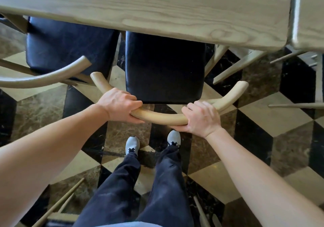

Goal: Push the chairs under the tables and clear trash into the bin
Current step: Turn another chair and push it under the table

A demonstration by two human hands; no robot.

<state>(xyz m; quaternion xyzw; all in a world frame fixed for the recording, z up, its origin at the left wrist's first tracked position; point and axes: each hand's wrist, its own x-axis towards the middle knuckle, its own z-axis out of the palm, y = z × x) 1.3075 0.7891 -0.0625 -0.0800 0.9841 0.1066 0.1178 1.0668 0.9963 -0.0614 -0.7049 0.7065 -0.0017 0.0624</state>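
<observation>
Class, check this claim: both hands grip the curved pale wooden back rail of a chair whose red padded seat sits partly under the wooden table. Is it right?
Wrong in one respect: the head view shows the chair's padded seat is black, not red. The rest stands.

Bare forearms (52,148), navy trousers (163,183), pale grey trainers (132,143).
</observation>
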